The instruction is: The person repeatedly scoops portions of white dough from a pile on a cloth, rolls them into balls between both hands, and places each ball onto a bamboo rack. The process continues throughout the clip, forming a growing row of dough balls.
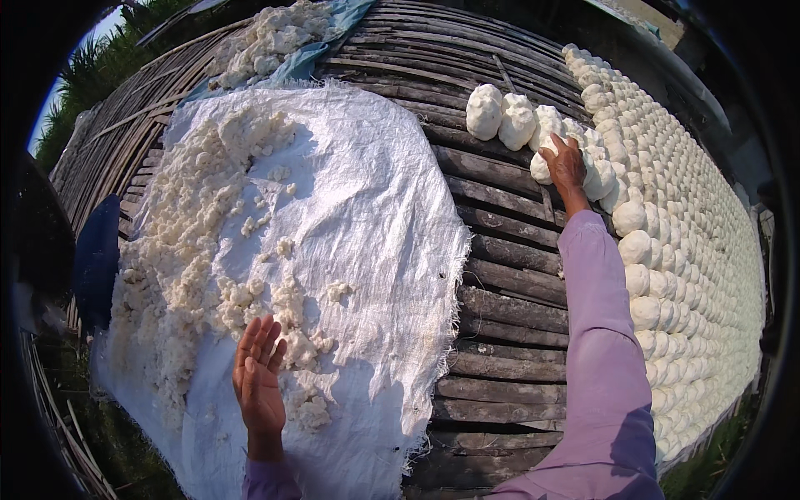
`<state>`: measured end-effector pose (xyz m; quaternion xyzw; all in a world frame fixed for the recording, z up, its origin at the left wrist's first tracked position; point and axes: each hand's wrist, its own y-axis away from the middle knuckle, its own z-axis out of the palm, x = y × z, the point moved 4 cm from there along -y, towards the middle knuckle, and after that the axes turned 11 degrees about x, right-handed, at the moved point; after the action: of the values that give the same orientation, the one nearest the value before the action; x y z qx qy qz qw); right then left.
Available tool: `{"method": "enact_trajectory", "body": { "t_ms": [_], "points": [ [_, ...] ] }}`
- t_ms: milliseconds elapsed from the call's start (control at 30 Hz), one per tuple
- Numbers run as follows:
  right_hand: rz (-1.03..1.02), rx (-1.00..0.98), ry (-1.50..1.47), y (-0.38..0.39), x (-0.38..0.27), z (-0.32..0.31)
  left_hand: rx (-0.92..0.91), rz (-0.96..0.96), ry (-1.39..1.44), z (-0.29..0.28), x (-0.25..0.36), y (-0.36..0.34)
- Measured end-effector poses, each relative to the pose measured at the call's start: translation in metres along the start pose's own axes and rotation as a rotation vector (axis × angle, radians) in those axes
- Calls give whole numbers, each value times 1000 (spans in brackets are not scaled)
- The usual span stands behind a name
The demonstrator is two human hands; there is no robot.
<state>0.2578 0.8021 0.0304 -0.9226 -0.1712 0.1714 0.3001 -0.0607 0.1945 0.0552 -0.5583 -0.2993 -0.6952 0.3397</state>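
Observation:
My right hand point(567, 171) reaches far forward. Its fingers curl over a white, lumpy ball point(540, 169) at the near edge of a short row. Similar hand-sized balls point(517, 122) lie close together beside and beyond it. My left hand point(260, 379) is raised over a white woven sheet point(375, 217), palm turned inward and fingers stretched, with nothing in it. Near its fingertips, moist white crumbly mash point(287, 304) lies in loose clumps. A larger spread of the same mash point(179, 250) covers the left side of the sheet.
Dark bamboo slats point(508, 317) form the platform under the sheet. On the right, many rows of white balls point(683, 275) stand packed together. Another pile of mash point(271, 42) sits at the far left by a blue-green cloth point(342, 25). A dark blue object point(97, 258) stands at the left edge.

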Motion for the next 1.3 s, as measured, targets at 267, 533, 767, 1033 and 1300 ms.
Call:
{"method": "enact_trajectory", "body": {
  "t_ms": [267,533,767,1033,1300],
  "points": [
    [120,-268,-662,21,-165,-41,230,-14,-111,-93,2,53],
    [-222,-1077,-1262,273,-508,-112,519,209,-204,-154,8,76],
    [-347,-860,-979,313,-666,-98,810,107,-287,-250,-2,42],
    [-406,-1056,-876,363,-699,-98,752,-291,125,-269,-17,-32],
    [-282,-1200,-1257,393,-687,-126,672,-8,119,-253,11,-21]
  ]
}}
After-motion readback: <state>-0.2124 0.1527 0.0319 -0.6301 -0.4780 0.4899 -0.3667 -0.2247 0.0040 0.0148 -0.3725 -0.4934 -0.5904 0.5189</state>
